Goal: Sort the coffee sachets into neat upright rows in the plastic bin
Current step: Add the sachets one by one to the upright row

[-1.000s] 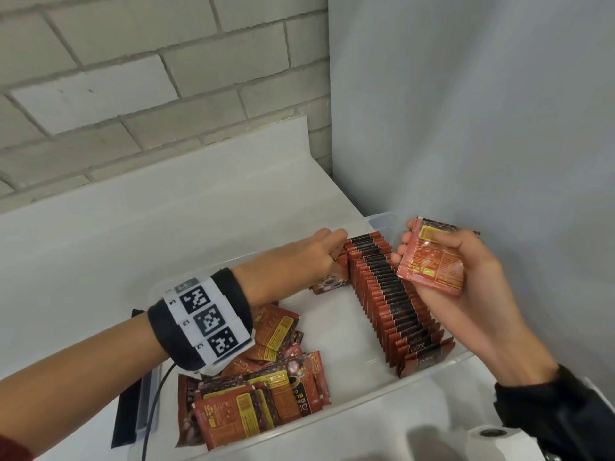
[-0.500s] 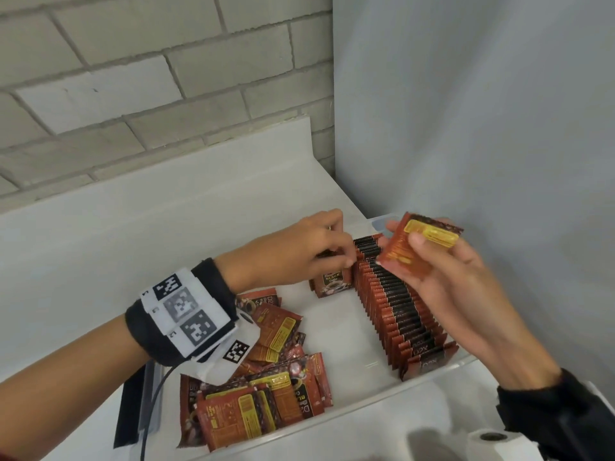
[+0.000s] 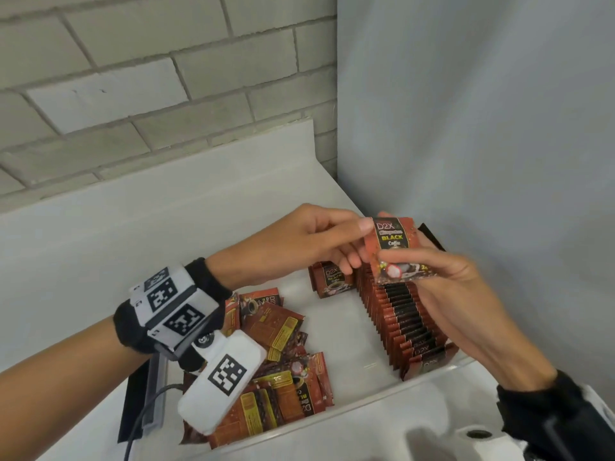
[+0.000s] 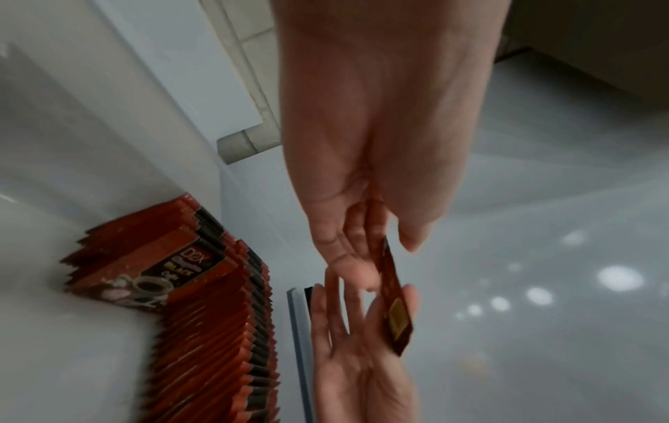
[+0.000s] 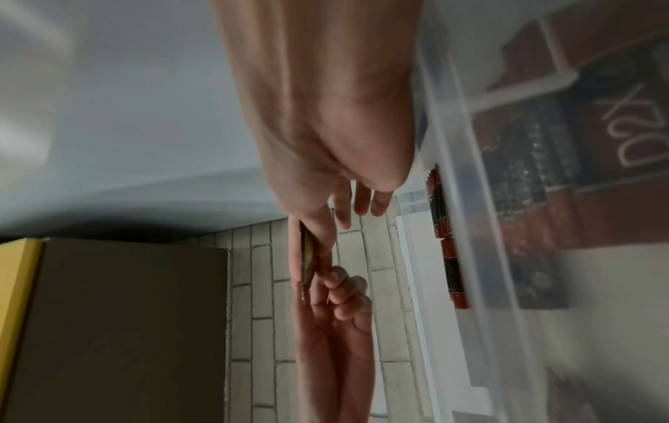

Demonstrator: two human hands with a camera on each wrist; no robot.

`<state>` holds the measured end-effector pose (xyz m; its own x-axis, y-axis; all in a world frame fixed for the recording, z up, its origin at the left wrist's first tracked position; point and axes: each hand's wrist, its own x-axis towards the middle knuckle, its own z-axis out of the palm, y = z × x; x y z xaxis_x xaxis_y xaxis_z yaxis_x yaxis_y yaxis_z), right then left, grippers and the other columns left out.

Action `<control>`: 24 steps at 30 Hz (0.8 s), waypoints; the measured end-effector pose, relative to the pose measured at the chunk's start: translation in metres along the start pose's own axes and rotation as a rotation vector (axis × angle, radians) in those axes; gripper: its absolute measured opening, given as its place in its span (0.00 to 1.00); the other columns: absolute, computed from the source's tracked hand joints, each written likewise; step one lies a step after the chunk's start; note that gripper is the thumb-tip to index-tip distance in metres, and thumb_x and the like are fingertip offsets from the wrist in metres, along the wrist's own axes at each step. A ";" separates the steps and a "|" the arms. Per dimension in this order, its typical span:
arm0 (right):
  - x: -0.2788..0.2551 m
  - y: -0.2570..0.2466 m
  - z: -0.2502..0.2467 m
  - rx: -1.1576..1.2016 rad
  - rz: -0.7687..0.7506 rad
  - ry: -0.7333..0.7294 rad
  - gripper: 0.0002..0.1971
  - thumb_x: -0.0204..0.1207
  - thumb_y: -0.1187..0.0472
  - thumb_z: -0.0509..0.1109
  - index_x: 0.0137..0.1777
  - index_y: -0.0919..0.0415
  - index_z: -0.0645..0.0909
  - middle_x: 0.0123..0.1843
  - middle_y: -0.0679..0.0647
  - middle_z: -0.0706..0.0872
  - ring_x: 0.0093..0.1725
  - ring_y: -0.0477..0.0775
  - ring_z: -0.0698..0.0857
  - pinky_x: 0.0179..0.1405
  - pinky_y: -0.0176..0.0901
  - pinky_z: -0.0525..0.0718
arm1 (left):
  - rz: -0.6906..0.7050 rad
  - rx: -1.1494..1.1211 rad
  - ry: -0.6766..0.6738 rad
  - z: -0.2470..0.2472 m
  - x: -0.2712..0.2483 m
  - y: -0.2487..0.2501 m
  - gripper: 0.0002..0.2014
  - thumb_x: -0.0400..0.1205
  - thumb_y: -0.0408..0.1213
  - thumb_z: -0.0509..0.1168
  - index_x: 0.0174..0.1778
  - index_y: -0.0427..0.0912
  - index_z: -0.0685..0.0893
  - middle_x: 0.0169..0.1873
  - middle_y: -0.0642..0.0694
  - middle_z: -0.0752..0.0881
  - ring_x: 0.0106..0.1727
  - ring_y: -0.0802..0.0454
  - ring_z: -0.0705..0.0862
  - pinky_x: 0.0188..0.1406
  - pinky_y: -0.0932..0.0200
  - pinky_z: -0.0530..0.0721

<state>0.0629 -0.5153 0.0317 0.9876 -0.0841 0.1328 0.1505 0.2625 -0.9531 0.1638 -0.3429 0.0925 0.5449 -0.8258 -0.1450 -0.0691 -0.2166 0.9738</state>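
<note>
Both hands grasp one coffee sachet (image 3: 394,249) above the plastic bin (image 3: 366,394); the right hand (image 3: 446,294) pinches its lower edge, the left hand (image 3: 312,241) its left edge; an upright row (image 3: 404,314) stands below at 5 o'clock; loose sachets (image 3: 283,387) lie at 7 o'clock.

Right hand (image 5: 326,120) reaching away from the lens, pinching a sachet (image 5: 307,257) seen edge-on. Left hand (image 5: 336,329) meeting it from the far side, fingers curled at the same sachet. Clear bin wall (image 5: 467,171) alongside, packed row of sachets (image 5: 536,160) blurred behind it. Brick wall (image 5: 260,343) beyond.
</note>
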 end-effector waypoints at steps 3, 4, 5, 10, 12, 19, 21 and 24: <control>-0.001 0.001 0.001 -0.073 0.016 -0.072 0.17 0.71 0.72 0.67 0.44 0.53 0.93 0.68 0.45 0.84 0.70 0.49 0.80 0.64 0.42 0.81 | -0.029 0.025 0.098 -0.005 -0.001 0.002 0.06 0.82 0.32 0.65 0.46 0.36 0.87 0.30 0.49 0.86 0.31 0.61 0.82 0.37 0.70 0.82; -0.002 0.000 0.001 -0.062 0.020 -0.076 0.18 0.73 0.75 0.64 0.46 0.55 0.93 0.69 0.47 0.84 0.71 0.50 0.80 0.64 0.41 0.81 | -0.046 0.047 0.122 -0.008 -0.001 0.002 0.04 0.80 0.31 0.67 0.45 0.36 0.87 0.30 0.48 0.87 0.31 0.60 0.83 0.37 0.70 0.82; -0.002 -0.002 0.000 -0.047 0.025 -0.060 0.22 0.75 0.79 0.60 0.48 0.57 0.92 0.70 0.48 0.83 0.71 0.49 0.80 0.63 0.39 0.81 | -0.059 0.093 0.144 -0.013 -0.003 0.002 0.03 0.79 0.31 0.69 0.45 0.37 0.88 0.30 0.46 0.88 0.31 0.58 0.84 0.37 0.69 0.83; 0.002 -0.027 0.006 -0.427 -0.041 0.026 0.12 0.73 0.64 0.64 0.48 0.50 0.87 0.53 0.42 0.89 0.57 0.41 0.86 0.54 0.28 0.80 | -0.100 0.390 0.217 -0.024 -0.013 -0.010 0.07 0.74 0.34 0.75 0.44 0.35 0.90 0.33 0.42 0.91 0.32 0.51 0.90 0.38 0.70 0.84; 0.008 -0.033 0.014 -0.637 0.010 -0.128 0.09 0.75 0.60 0.64 0.48 0.48 0.84 0.46 0.45 0.89 0.49 0.44 0.87 0.54 0.35 0.83 | -0.129 0.426 0.222 -0.019 -0.013 -0.021 0.06 0.74 0.33 0.76 0.42 0.35 0.91 0.31 0.45 0.91 0.31 0.53 0.90 0.37 0.71 0.84; 0.022 0.002 0.046 -1.280 0.311 -0.637 0.12 0.83 0.61 0.56 0.57 0.59 0.80 0.48 0.51 0.84 0.45 0.51 0.85 0.44 0.41 0.83 | -0.202 0.555 0.095 -0.010 -0.001 -0.053 0.07 0.80 0.33 0.69 0.48 0.37 0.91 0.40 0.43 0.92 0.39 0.54 0.91 0.47 0.67 0.86; 0.024 0.008 0.050 -1.354 0.363 -0.631 0.11 0.84 0.61 0.55 0.56 0.62 0.77 0.50 0.54 0.83 0.44 0.51 0.84 0.41 0.42 0.82 | -0.217 0.592 0.080 -0.011 0.001 -0.054 0.08 0.82 0.34 0.67 0.50 0.39 0.91 0.43 0.45 0.92 0.40 0.57 0.90 0.46 0.71 0.84; 0.029 0.012 0.053 -1.435 0.411 -0.626 0.13 0.85 0.60 0.54 0.60 0.64 0.76 0.60 0.58 0.80 0.50 0.53 0.80 0.45 0.41 0.78 | -0.230 0.609 0.111 -0.014 -0.001 -0.051 0.09 0.82 0.35 0.66 0.51 0.39 0.91 0.44 0.45 0.92 0.42 0.58 0.90 0.42 0.75 0.81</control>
<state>0.0958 -0.4636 0.0381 0.8650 0.2408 -0.4401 0.0764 -0.9303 -0.3589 0.1790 -0.3234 0.0451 0.6829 -0.6720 -0.2867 -0.3836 -0.6638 0.6421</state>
